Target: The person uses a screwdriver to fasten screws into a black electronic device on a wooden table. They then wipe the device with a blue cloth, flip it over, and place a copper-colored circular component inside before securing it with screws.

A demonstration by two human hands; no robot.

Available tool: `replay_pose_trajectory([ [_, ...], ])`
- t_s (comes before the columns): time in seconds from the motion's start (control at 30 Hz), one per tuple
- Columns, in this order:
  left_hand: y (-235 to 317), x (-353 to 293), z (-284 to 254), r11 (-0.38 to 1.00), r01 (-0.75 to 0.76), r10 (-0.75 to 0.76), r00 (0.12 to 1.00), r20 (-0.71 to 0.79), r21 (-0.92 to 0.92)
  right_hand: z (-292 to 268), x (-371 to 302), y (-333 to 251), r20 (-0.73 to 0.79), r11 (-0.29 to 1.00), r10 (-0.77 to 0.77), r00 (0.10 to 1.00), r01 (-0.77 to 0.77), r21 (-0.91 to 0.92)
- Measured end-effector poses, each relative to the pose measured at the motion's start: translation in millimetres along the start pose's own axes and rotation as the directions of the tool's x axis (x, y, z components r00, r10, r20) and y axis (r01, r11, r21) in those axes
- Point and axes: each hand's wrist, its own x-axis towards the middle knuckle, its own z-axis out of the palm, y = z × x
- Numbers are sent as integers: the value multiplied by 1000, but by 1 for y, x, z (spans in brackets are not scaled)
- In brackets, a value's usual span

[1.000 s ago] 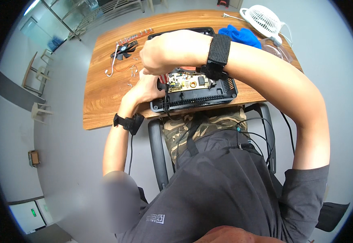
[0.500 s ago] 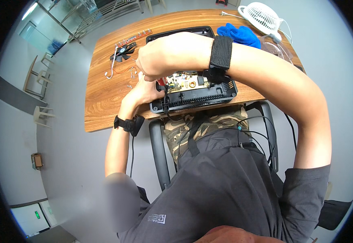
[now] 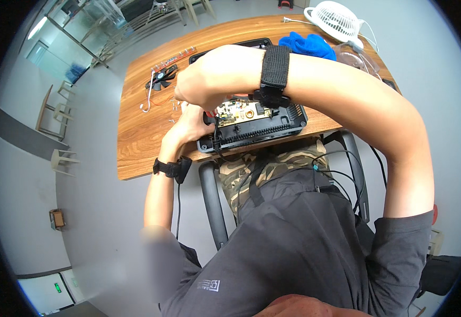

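A black plastic appliance housing [image 3: 264, 127] lies near the table's front edge, with a yellowish circuit board [image 3: 235, 112] inside. My left hand [image 3: 191, 124] grips its left end, thumb over the edge by a black cord [image 3: 217, 136]; its fingertips are partly hidden. Directly above, my right hand [image 3: 201, 78] is closed in a fist, its wrist bent over the housing. What it holds, if anything, is hidden behind the hand. A small red part [image 3: 212, 112] shows between the left hand and the board. Several small screws [image 3: 175, 105] lie left of the hands.
Farther left on the wooden table [image 3: 140, 140] are a black fan [image 3: 161, 78], a white cable [image 3: 147, 100] and a reddish strip [image 3: 175, 58]. Another black panel [image 3: 259, 43] lies behind my right arm. A blue cloth [image 3: 307, 46] and a white fan [image 3: 331, 18] are at the back right.
The whole view has shifted slightly, with the table's left side now a little to the right. Both hands keep nearly the same place at the housing's left end.
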Motion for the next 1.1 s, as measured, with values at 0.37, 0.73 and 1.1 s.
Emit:
replay_pose_trajectory([
  [0.37,3,-1,1,994,105,-106,994,32,37,-14,1,-9,138,987,46,989,-66,143],
  [0.73,0,1,-15,987,-130,136,989,-62,96,18,19,12,36,996,54,998,-57,69],
  [1.1,-82,-65,-104,884,337,-295,940,-171,323,19,30,11,42,997,57,997,-59,52],
])
